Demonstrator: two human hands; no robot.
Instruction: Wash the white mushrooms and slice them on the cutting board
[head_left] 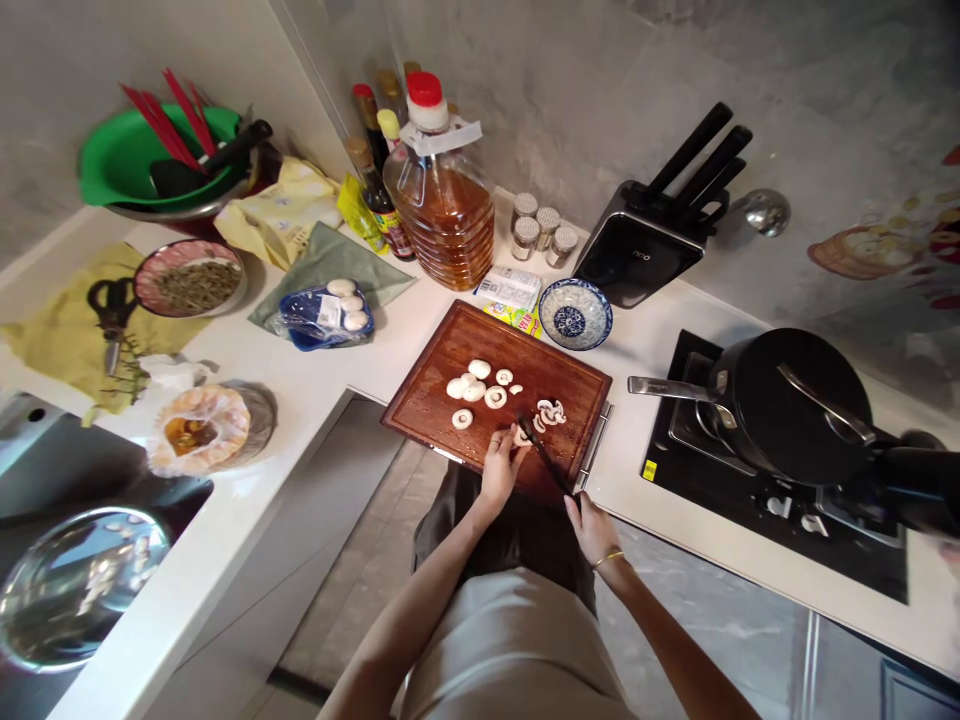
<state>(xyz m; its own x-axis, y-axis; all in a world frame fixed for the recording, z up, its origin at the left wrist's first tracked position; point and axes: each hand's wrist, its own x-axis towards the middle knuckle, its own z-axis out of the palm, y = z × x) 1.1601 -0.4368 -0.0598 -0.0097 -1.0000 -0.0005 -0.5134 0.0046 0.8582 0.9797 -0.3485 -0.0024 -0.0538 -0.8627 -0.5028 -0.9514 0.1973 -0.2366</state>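
A brown wooden cutting board (pixel 427 370) lies at the counter's front edge. Near its front, my left hand (pixel 501 468) pinches a white mushroom (pixel 523 437), partly hidden by the fingers and blade. My right hand (pixel 592 530) is wrapped round the handle of a dark-bladed knife (pixel 551 462), whose blade is at that mushroom. Sliced mushroom pieces (pixel 551 411) lie to the right of the blade. Several whole mushrooms (pixel 478 370) rest left of it, some with stem side up.
A blue-and-white bowl (pixel 576 313) stands behind the board, near a knife block (pixel 637 245) and a large oil jug (pixel 442 200). At right, a lidded pan (pixel 795 400) sits on the stove. Left are a blue mushroom tray (pixel 326 315), scissors (pixel 112 315) and the sink (pixel 45 470).
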